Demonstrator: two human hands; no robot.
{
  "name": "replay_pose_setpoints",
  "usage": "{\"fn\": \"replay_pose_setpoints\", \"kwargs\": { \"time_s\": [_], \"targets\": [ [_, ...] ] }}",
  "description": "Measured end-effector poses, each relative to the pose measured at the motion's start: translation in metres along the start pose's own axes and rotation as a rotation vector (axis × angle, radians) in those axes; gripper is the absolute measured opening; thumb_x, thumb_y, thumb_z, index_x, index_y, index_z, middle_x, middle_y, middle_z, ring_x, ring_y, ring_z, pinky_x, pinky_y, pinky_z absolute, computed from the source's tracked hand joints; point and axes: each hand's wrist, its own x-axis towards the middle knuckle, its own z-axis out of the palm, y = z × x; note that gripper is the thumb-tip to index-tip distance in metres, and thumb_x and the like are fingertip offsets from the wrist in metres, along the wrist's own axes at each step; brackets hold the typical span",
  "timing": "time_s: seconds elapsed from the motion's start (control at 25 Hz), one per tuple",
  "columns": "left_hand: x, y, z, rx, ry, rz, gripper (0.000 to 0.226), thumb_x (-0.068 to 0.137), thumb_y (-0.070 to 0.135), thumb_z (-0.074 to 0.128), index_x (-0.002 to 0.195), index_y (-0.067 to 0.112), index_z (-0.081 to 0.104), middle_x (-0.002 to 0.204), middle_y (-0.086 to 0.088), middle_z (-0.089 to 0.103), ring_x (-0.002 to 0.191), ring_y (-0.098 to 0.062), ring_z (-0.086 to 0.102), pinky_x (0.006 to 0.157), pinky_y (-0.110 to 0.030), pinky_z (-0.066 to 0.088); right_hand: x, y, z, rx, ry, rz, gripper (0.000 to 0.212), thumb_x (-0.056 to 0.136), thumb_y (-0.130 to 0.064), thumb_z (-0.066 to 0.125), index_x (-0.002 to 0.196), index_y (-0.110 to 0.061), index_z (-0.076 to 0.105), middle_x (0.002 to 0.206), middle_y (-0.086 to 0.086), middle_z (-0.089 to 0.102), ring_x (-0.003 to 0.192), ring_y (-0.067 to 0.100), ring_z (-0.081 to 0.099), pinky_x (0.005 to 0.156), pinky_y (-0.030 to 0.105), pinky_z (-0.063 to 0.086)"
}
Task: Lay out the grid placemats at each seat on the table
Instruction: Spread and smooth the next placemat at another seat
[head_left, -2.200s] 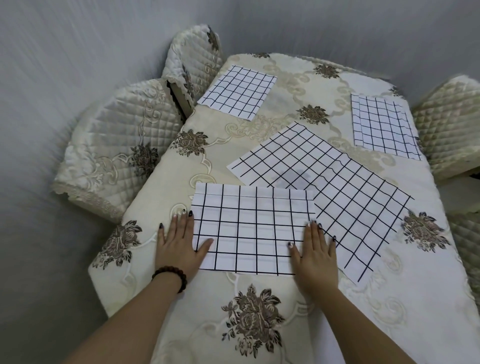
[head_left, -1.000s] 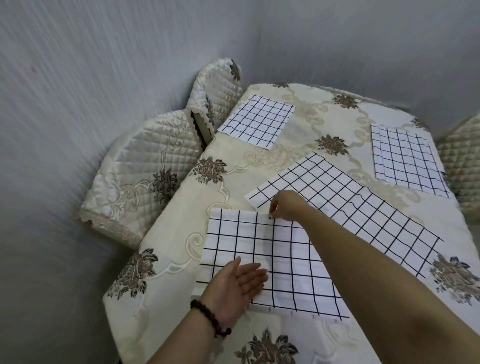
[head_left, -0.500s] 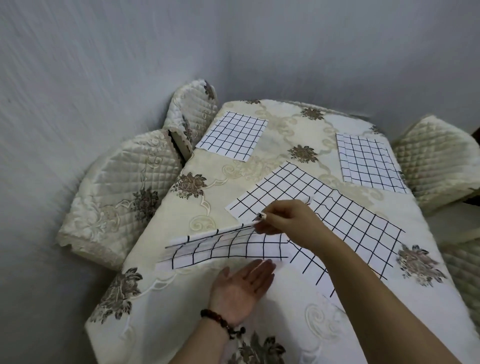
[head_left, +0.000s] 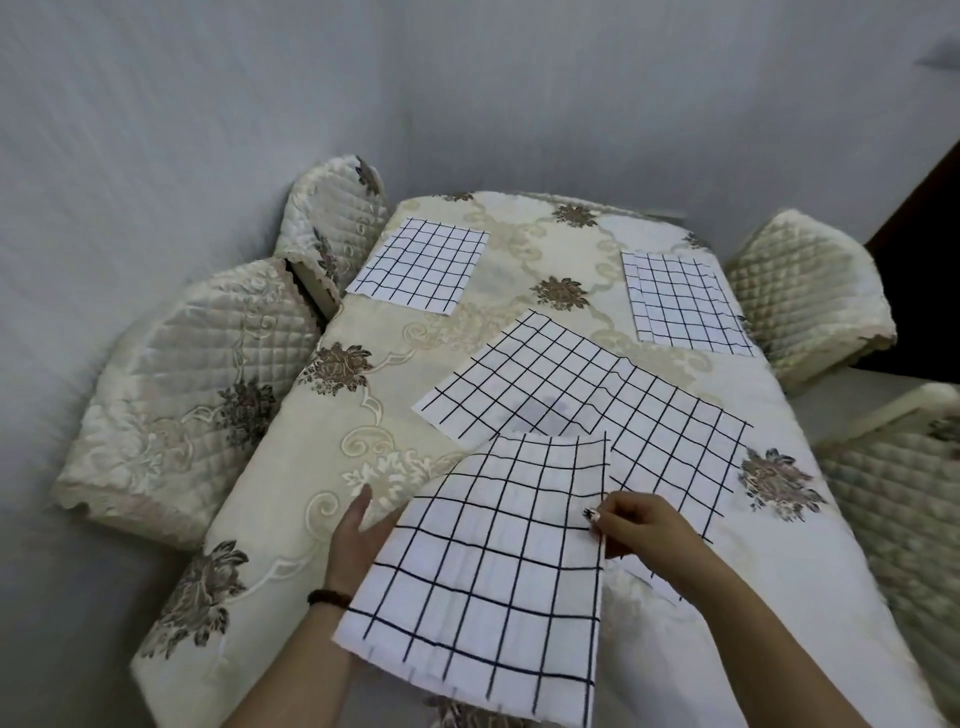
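The right hand (head_left: 636, 525) is now pinching the lifted grid placemat (head_left: 483, 566), the flat left hand (head_left: 358, 535) supporting beneath, repositioning it.

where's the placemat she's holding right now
In the head view, the held placemat is lifted at the table's near edge, between the left hand and right hand, overlapping the large centre mat.

The right hand (head_left: 641, 525) reaches in from the lower right, forearm bare, with thumb and fingers curled in a pinching grip. The left hand (head_left: 358, 540) comes up from below, fingers straight and pointing forward, palm partly hidden, a dark bead bracelet (head_left: 328, 597) on its wrist.
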Motion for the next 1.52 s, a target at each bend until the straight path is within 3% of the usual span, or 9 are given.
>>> {"fn": "replay_pose_setpoints", "kwargs": {
  "time_s": [0.04,0.16,0.24,0.28,0.36,0.48,0.76,1.28,1.52],
  "targets": [
    [0.001,0.002,-0.003,0.02,0.105,-0.053,0.066,0.089,0.048,0.049,0.137,0.003,0.045,0.141,-0.018,0.048,0.132,-0.034,0.043,0.114,-0.048,0.025,0.0,0.011,0.001,0.004,0.006,0.033,0.024,0.088,-0.016,0.061,0.065,-0.01,0.063,0.066,0.011,0.057,0.064,0.018,0.056,0.073,0.038,0.055],
    [0.011,0.004,0.024,0.254,0.243,-0.177,0.034,0.085,0.031,0.055,0.096,0.005,0.074,0.097,-0.017,0.072,0.088,-0.032,0.069,0.075,-0.039,0.053,-0.004,0.037,0.008,0.008,0.027,0.143,0.018,0.089,-0.012,0.061,0.071,-0.007,0.061,0.061,0.003,0.053,0.056,0.012,0.054,0.064,0.029,0.054],
    [0.013,0.001,0.029,0.435,0.282,-0.209,0.026,0.086,0.021,0.06,0.101,0.002,0.071,0.098,-0.019,0.072,0.083,-0.031,0.07,0.065,-0.036,0.055,-0.004,0.055,0.014,0.067,0.09,0.205,0.004,0.087,-0.013,0.063,0.088,-0.01,0.061,0.065,0.004,0.058,0.059,0.017,0.055,0.063,0.035,0.051],
    [0.016,-0.001,0.028,0.522,0.318,-0.203,0.025,0.087,0.015,0.062,0.105,-0.001,0.067,0.099,-0.021,0.071,0.081,-0.031,0.069,0.064,-0.035,0.056,-0.002,0.062,0.018,0.101,0.148,0.23,0.011,0.086,-0.016,0.065,0.096,-0.018,0.06,0.069,0.004,0.064,0.063,0.022,0.059,0.065,0.037,0.05],
    [0.028,-0.005,0.025,0.652,0.406,-0.167,0.025,0.084,0.002,0.064,0.107,-0.008,0.063,0.094,-0.021,0.071,0.078,-0.03,0.068,0.066,-0.037,0.058,0.003,0.076,0.024,0.125,0.258,0.283,0.024,0.084,-0.021,0.067,0.102,-0.03,0.055,0.082,0.006,0.072,0.077,0.027,0.066,0.071,0.038,0.051],
    [0.034,-0.009,0.027,0.744,0.421,-0.126,0.029,0.079,-0.006,0.065,0.108,-0.006,0.064,0.096,-0.02,0.072,0.088,-0.034,0.068,0.082,-0.046,0.055,0.011,0.077,0.03,0.164,0.366,0.324,0.017,0.081,-0.018,0.07,0.096,-0.018,0.063,0.087,0.011,0.071,0.081,0.028,0.068,0.076,0.042,0.057],
    [0.024,0.028,0.025,0.799,0.374,0.075,0.035,0.081,-0.006,0.064,0.111,0.014,0.064,0.106,-0.019,0.07,0.099,-0.035,0.066,0.091,-0.051,0.051,0.035,0.041,0.048,0.319,0.303,0.273,0.004,0.084,-0.002,0.064,0.087,-0.004,0.067,0.082,0.019,0.068,0.074,0.033,0.066,0.073,0.045,0.059],
    [0.039,0.174,-0.003,0.861,0.515,0.192,0.05,0.081,-0.01,0.063,0.123,0.014,0.055,0.097,-0.014,0.069,0.094,-0.035,0.066,0.089,-0.053,0.052,0.148,-0.069,0.108,0.325,0.195,0.132,0.009,0.087,-0.003,0.059,0.083,-0.009,0.063,0.082,0.015,0.064,0.066,0.027,0.063,0.058,0.032,0.056],
    [0.074,0.193,-0.037,0.952,0.639,0.179,0.068,0.082,-0.008,0.064,0.14,0.014,0.038,0.092,-0.009,0.06,0.087,-0.028,0.06,0.083,-0.039,0.051,0.203,-0.062,0.134,0.156,0.221,0.179,0.007,0.081,-0.011,0.068,0.075,-0.012,0.065,0.077,0.017,0.066,0.072,0.034,0.064,0.075,0.049,0.056]
  ]
}}
